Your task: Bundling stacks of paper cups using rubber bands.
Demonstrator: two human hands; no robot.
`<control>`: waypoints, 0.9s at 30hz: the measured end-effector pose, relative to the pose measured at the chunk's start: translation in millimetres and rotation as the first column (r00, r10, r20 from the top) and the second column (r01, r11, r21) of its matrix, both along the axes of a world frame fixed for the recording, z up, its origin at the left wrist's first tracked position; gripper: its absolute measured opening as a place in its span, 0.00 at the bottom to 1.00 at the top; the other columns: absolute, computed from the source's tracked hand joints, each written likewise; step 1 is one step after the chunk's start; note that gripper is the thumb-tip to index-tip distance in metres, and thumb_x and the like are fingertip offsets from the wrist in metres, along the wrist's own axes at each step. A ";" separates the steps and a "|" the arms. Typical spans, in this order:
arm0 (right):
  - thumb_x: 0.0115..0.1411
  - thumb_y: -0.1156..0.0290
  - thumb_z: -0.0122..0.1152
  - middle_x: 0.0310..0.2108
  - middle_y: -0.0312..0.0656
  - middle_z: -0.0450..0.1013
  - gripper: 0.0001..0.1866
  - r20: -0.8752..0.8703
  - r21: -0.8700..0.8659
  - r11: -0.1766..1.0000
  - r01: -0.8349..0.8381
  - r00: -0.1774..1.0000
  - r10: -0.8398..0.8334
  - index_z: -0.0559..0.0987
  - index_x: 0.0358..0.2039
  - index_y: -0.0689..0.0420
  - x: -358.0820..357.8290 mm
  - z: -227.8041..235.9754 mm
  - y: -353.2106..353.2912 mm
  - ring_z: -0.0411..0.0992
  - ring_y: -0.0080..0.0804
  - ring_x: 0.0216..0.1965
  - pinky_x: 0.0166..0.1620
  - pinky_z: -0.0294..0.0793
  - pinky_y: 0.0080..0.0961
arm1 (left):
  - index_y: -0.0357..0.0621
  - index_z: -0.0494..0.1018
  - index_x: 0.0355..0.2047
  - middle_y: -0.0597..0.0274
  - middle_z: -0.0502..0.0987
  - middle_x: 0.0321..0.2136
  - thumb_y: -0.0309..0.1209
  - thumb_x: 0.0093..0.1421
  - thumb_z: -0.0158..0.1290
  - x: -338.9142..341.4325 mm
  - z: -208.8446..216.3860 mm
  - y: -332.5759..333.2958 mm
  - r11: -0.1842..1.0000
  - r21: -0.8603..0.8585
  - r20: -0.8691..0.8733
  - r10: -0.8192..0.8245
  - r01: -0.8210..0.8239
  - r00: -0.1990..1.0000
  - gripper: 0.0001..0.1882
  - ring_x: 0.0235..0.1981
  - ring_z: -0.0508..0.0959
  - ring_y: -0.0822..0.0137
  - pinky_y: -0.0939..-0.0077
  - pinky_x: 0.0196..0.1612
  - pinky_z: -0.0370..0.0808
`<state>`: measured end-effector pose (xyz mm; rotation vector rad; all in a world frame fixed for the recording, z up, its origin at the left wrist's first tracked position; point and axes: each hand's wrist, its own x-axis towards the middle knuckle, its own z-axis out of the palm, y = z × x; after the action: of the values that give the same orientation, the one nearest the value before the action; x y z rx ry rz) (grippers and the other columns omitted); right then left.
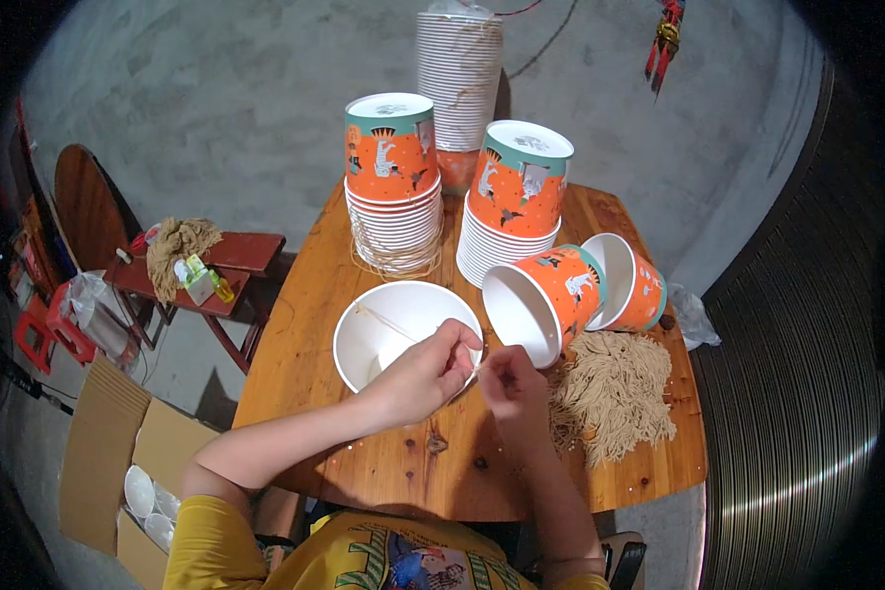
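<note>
An open white paper bucket (359, 344) stands in front of me at the table's near side. My left hand (425, 377) reaches across its near right rim, fingers pinched on a thin tan string (391, 324) that trails over the opening. Just right of the rim, my right hand (517, 393) is closed in a pinch close to the left fingertips, on what looks like the same string. The exact grip between the fingers is too small to make out. Beside my right hand lies a heap of loose tan strings (619, 393).
Two stacks of orange printed buckets, a left stack (393, 182) and a right stack (521, 192), stand upside down behind. Two more lie tipped, a nearer bucket (551, 295) and a farther bucket (634, 285). A tall cup stack (459, 84) rises at the back. A cardboard box (103, 457) sits lower left.
</note>
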<state>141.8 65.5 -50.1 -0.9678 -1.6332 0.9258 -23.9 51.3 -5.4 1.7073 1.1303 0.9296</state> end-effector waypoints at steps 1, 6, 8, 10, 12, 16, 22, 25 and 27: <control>0.58 0.79 0.55 0.23 0.26 0.63 0.04 -0.062 -0.045 0.999 -0.013 0.998 0.010 0.70 0.32 0.57 1.0 -0.8 0.1 0.59 0.11 0.24 0.28 0.59 0.11 | 0.40 0.62 0.43 0.63 0.68 0.27 0.21 0.60 0.47 -0.8 -1.1 0.0 1.000 -0.001 0.000 0.002 -0.002 1.000 0.11 0.29 0.70 0.71 0.77 0.35 0.70; 0.60 0.76 0.53 0.23 0.27 0.63 0.03 -0.114 -0.027 0.999 -0.041 0.993 0.037 0.69 0.33 0.56 7.1 -7.6 5.6 0.59 0.12 0.24 0.28 0.59 0.12 | 0.39 0.62 0.42 0.63 0.68 0.26 0.21 0.59 0.46 -1.0 -4.1 0.9 0.998 0.058 -0.021 0.008 -0.007 1.000 0.11 0.29 0.70 0.70 0.77 0.35 0.69; 0.58 0.77 0.57 0.22 0.31 0.67 0.05 -0.128 -0.045 0.998 -0.034 0.991 0.028 0.70 0.32 0.57 8.6 -12.2 7.9 0.64 0.16 0.23 0.27 0.65 0.16 | 0.39 0.62 0.42 0.63 0.68 0.26 0.21 0.59 0.46 -0.7 -4.8 1.3 0.998 0.063 -0.024 0.010 -0.008 1.000 0.11 0.29 0.70 0.70 0.77 0.35 0.69; 0.58 0.76 0.57 0.22 0.30 0.67 0.04 -0.243 -0.092 0.992 -0.084 0.968 0.060 0.70 0.32 0.57 7.4 -8.7 6.4 0.64 0.15 0.24 0.27 0.65 0.16 | 0.39 0.62 0.42 0.63 0.68 0.26 0.22 0.59 0.46 -0.5 -2.7 0.6 0.998 0.070 -0.028 0.011 -0.009 1.000 0.11 0.29 0.70 0.70 0.77 0.35 0.69; 0.59 0.76 0.57 0.23 0.30 0.66 0.04 -0.356 -0.133 0.981 -0.139 0.931 0.084 0.70 0.32 0.56 7.5 -6.6 6.3 0.63 0.15 0.24 0.27 0.64 0.15 | 0.39 0.62 0.42 0.63 0.68 0.26 0.22 0.59 0.46 -0.7 2.9 -2.3 1.000 -0.030 -0.050 -0.007 0.005 0.999 0.11 0.29 0.70 0.70 0.76 0.35 0.69; 0.60 0.74 0.56 0.25 0.29 0.66 0.03 -0.423 -0.180 0.964 -0.197 0.900 0.105 0.71 0.32 0.56 11.4 -7.0 8.3 0.63 0.15 0.25 0.30 0.64 0.15 | 0.39 0.62 0.42 0.62 0.68 0.26 0.22 0.58 0.47 -1.3 1.3 -3.9 0.999 0.020 -0.070 -0.024 0.025 0.997 0.11 0.29 0.71 0.69 0.75 0.35 0.69; 0.60 0.75 0.53 0.26 0.29 0.67 0.01 -0.442 -0.156 0.960 -0.233 0.886 0.143 0.71 0.33 0.56 9.7 -4.2 7.0 0.63 0.15 0.27 0.32 0.65 0.15 | 0.39 0.62 0.40 0.57 0.70 0.27 0.25 0.58 0.49 -1.9 3.8 -9.6 0.994 0.105 -0.171 -0.017 0.035 0.985 0.11 0.29 0.73 0.63 0.71 0.35 0.70; 0.60 0.77 0.54 0.27 0.29 0.68 0.03 -0.330 -0.107 0.974 -0.200 0.931 0.154 0.72 0.34 0.56 16.7 3.7 7.1 0.64 0.14 0.28 0.33 0.64 0.14 | 0.39 0.62 0.38 0.55 0.71 0.26 0.31 0.58 0.53 -2.4 14.2 -17.8 0.997 0.077 -0.298 -0.007 0.032 0.955 0.13 0.30 0.74 0.57 0.67 0.34 0.71; 0.59 0.79 0.54 0.28 0.29 0.68 0.04 -0.228 -0.083 0.981 -0.174 0.962 0.151 0.72 0.35 0.56 23.3 12.4 7.5 0.65 0.14 0.29 0.33 0.64 0.14 | 0.39 0.65 0.36 0.53 0.73 0.26 0.36 0.57 0.55 -4.2 20.5 -22.0 0.999 -0.027 -0.424 -0.048 0.040 0.904 0.15 0.32 0.75 0.54 0.63 0.34 0.71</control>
<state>165.1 73.0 -37.7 -0.7758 -1.5032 1.1957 -28.1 29.3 15.1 1.9698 1.3663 0.5242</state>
